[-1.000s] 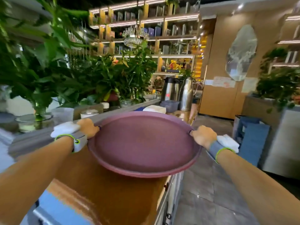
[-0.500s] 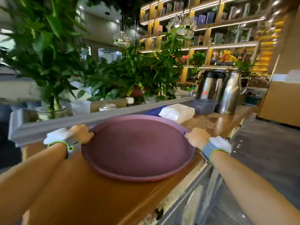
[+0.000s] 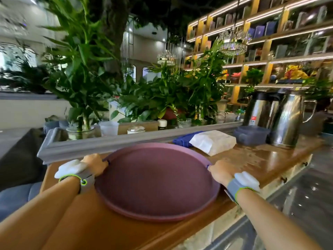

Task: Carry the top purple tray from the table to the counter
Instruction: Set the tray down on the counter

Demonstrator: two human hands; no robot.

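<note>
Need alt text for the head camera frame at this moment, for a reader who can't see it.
Both hands, the left hand and right hand, grip opposite rims of a round purple tray over a wooden counter. Behind it lie a white packet and blue cloth, with metal jugs and leafy plants beyond.

A white paper-wrapped packet (image 3: 213, 142) lies on the wood surface, partly over a folded blue cloth (image 3: 184, 140). To its right sits a lidded grey plastic box (image 3: 250, 135), and just beside that a steel jug (image 3: 288, 121) with a handle on its right side. A steel vacuum flask (image 3: 257, 108) stands behind the box. A grey moulded ledge (image 3: 100, 145) runs along the back, carrying leafy potted plants (image 3: 153, 98), a clear cup (image 3: 109, 128) and a small jar (image 3: 136, 129). Lit bookshelves (image 3: 281, 38) fill the far wall, with a crystal chandelier (image 3: 233, 42) hanging in front.
</note>
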